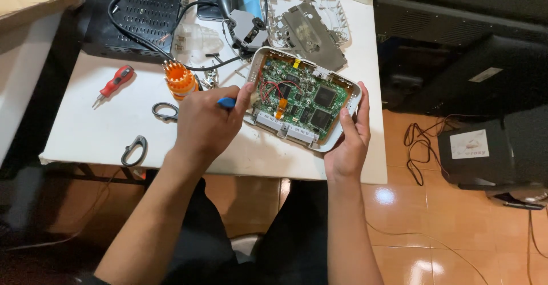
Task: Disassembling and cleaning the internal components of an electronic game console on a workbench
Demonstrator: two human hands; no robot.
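Open router case w/ green circuit board lies long axis diagonal on table edge; right hand cups its near-right corner, left hand, fist shut on blue-handled tool, touches its left end.

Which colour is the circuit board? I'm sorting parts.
Green, in the head view: circuit board.

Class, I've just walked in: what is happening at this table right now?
A person sits at a white table with an opened white plastic casing that shows a green circuit board. The right hand steadies the casing's near right corner. The left hand holds a blue-handled tool at the board's left edge. A small red screwdriver and an orange bit holder lie to the left.
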